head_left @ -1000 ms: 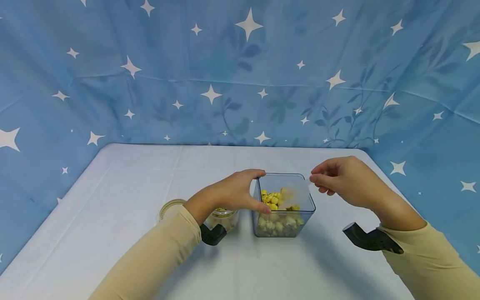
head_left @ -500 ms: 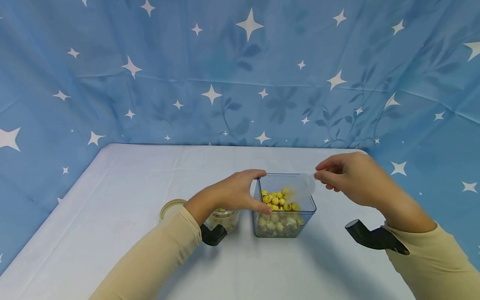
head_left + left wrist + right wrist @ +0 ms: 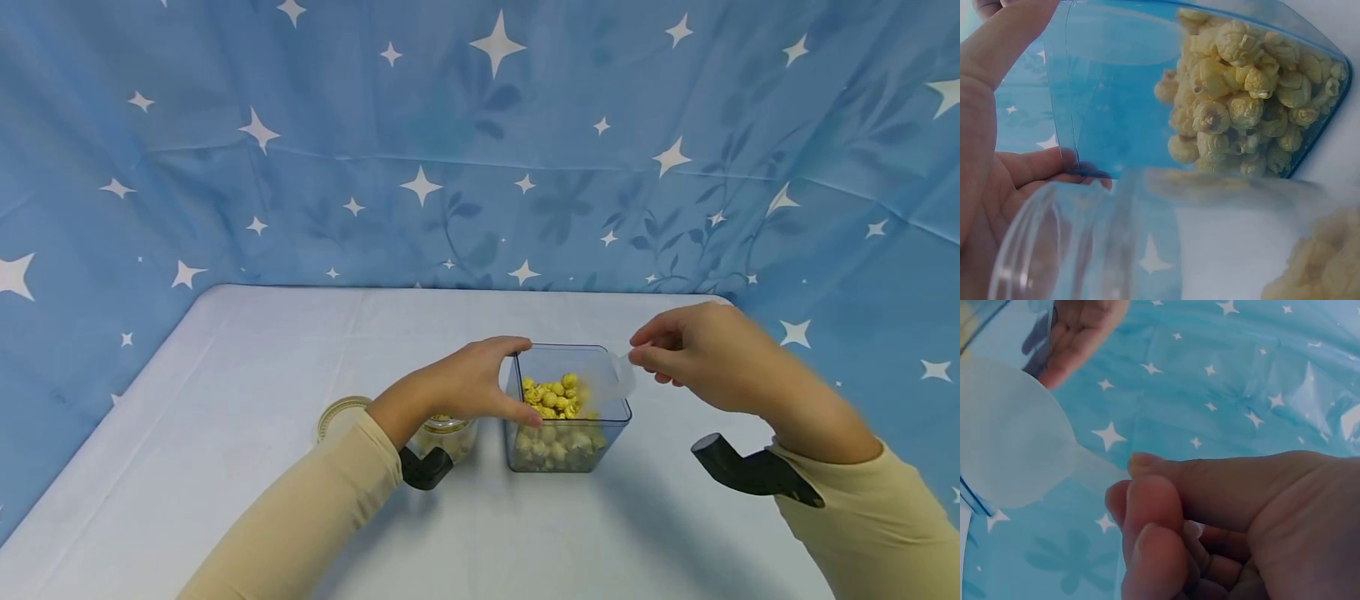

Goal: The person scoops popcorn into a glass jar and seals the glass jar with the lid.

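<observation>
On white table point(image 3: 187, 417), gripped see-through bin point(image 3: 558, 360) wide across rim with left hand point(image 3: 480, 379), likely against sliding. Had jar point(image 3: 463, 440) just beside, presumably within reach. Pinched scoop point(image 3: 1016, 434) narrowly by handle with right hand point(image 3: 690, 350) at bin's right rim, likely for control.

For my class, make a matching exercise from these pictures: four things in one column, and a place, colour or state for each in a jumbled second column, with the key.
Things:
1. Square container
2. Scoop
3. Popcorn
4. Round jar

Descriptions:
A. Yellow
B. Standing to the person's left of the container
C. Pinched by the right hand
D. Held at its rim by the left hand

Pairs: 1-D, 2-C, 3-A, 4-B
</observation>
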The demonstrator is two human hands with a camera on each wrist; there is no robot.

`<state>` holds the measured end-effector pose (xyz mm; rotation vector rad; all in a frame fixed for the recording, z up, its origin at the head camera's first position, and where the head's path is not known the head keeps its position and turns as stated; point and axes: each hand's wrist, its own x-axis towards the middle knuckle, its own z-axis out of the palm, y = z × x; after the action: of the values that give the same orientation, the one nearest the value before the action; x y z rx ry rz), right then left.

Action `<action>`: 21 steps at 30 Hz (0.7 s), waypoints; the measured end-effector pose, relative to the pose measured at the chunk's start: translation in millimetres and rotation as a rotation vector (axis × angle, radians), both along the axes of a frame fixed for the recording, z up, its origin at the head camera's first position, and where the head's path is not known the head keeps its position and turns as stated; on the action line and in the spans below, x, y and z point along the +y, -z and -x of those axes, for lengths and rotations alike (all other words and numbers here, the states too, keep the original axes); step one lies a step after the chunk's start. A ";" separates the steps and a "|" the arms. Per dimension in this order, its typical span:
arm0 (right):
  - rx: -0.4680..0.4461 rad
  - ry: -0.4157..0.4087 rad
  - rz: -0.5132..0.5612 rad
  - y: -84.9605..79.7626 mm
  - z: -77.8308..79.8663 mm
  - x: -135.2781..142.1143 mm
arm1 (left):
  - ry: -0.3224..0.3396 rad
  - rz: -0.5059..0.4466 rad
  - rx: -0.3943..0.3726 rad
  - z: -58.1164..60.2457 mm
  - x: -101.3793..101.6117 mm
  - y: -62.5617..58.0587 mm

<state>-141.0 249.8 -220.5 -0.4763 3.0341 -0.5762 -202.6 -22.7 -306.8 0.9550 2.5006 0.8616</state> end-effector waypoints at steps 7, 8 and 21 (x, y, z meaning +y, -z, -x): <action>-0.046 -0.006 0.031 14.2 5.3 -14.7 | 0.001 0.001 0.004 -0.3 -0.4 -0.3; -0.046 -0.009 0.044 16.6 7.0 -14.2 | 0.001 0.001 0.005 -0.5 -0.4 -0.6; -0.141 -0.015 0.222 53.0 20.6 -0.7 | -0.022 -0.006 -0.003 -1.7 0.5 -0.6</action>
<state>-161.6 249.1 -273.5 -0.4426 2.8449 -0.9108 -200.9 -22.3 -306.2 0.9288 2.5120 0.8770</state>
